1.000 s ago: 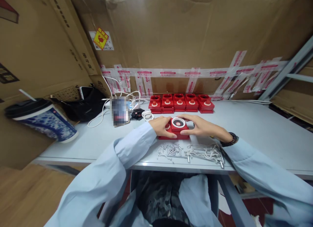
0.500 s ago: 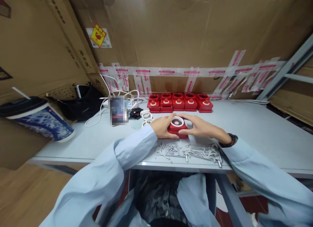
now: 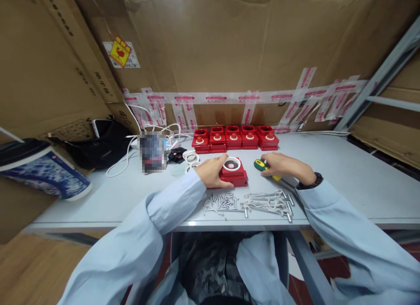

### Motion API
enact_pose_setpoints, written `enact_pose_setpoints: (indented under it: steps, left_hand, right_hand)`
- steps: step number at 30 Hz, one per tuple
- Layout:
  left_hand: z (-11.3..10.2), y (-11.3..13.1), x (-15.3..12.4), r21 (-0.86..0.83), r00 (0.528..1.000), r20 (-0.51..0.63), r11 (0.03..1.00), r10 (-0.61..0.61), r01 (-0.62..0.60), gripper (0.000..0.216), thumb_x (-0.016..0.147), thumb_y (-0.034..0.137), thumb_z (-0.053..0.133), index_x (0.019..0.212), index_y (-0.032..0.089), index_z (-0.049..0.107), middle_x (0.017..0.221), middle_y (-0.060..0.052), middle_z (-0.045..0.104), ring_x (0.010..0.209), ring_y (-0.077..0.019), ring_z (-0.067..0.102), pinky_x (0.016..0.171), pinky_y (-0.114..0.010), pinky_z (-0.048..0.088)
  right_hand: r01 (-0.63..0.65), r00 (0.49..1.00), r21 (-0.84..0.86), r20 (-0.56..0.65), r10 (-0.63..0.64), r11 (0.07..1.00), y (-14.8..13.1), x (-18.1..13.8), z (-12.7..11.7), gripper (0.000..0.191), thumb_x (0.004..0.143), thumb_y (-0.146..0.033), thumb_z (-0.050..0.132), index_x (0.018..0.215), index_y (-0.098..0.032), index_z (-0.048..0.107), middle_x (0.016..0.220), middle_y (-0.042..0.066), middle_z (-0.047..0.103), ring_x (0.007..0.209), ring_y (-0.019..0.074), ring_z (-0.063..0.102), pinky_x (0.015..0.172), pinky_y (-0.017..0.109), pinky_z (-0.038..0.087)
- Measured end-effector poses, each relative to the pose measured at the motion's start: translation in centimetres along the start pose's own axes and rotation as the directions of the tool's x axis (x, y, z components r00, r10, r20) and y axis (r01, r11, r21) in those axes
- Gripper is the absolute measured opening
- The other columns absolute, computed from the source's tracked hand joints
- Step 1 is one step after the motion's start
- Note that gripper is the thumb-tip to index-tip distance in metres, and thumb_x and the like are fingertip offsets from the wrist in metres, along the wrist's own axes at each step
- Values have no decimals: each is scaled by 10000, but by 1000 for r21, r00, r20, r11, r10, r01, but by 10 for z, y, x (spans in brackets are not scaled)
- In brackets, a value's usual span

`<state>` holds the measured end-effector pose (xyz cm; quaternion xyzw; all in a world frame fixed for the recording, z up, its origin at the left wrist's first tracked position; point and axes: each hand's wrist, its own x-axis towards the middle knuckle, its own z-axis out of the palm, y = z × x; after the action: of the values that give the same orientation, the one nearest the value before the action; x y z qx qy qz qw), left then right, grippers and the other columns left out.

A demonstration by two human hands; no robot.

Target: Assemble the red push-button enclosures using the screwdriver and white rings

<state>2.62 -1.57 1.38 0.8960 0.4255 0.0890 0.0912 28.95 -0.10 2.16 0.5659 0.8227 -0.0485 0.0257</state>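
Note:
My left hand (image 3: 212, 172) grips the left side of a red housing (image 3: 239, 179) that sits on the table. A white ring (image 3: 239, 164) rims the round dark opening on its top. To the right, my right hand (image 3: 286, 166) is closed around a screwdriver (image 3: 260, 165) with a green and yellow handle, its shaft pointing back toward my wrist. In front of the housing lie a pile of small screws (image 3: 225, 201) and a bundle of white cords with metal rods (image 3: 267, 202). Loose white rings (image 3: 190, 156) lie behind my left wrist.
Several similar red housings (image 3: 233, 141) stand in a row along the cardboard wall (image 3: 210, 47). At left are a blurred-out rectangular item (image 3: 152, 152), white cables (image 3: 115, 168), a black bag (image 3: 111, 143) and a large cup (image 3: 59, 173). A metal shelf frame (image 3: 377, 79) rises at right.
My right hand has let go of the red housing, moved right and taken hold of the screwdriver. My left hand stays on the housing. The camera view has shifted slightly.

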Motion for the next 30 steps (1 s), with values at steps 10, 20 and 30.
enact_pose_setpoints:
  steps: [10, 20, 30]
  left_hand:
    - [1, -3, 0, -58, 996, -36, 995, 77, -79, 937, 637, 545, 705, 1374, 199, 241, 1208, -124, 596, 1093, -318, 591, 882, -370, 453]
    - [1, -3, 0, -22, 996, 10, 996, 90, -90, 929, 703, 592, 637, 1451, 241, 212, 1266, -113, 570, 1137, -303, 565, 932, -365, 426]
    - [-2, -1, -3, 82, 998, 4, 994, 68, -68, 821, 759, 632, 527, 1438, 270, 241, 1067, -102, 647, 900, -308, 654, 758, -371, 479]
  right_hand:
    - [198, 759, 455, -631, 157, 868, -2, -18, -43, 334, 720, -415, 658, 959, -189, 597, 869, 67, 676, 755, 216, 629, 685, 369, 514]
    - [466, 737, 820, -567, 368, 332, -27, -24, -50, 364, 629, -415, 776, 853, -232, 555, 767, -16, 605, 729, 169, 643, 632, 348, 583]
    - [365, 923, 881, -384, 5, 301, -72, -23, -21, 399, 677, -382, 756, 848, -246, 422, 769, -21, 634, 746, 190, 684, 607, 344, 608]
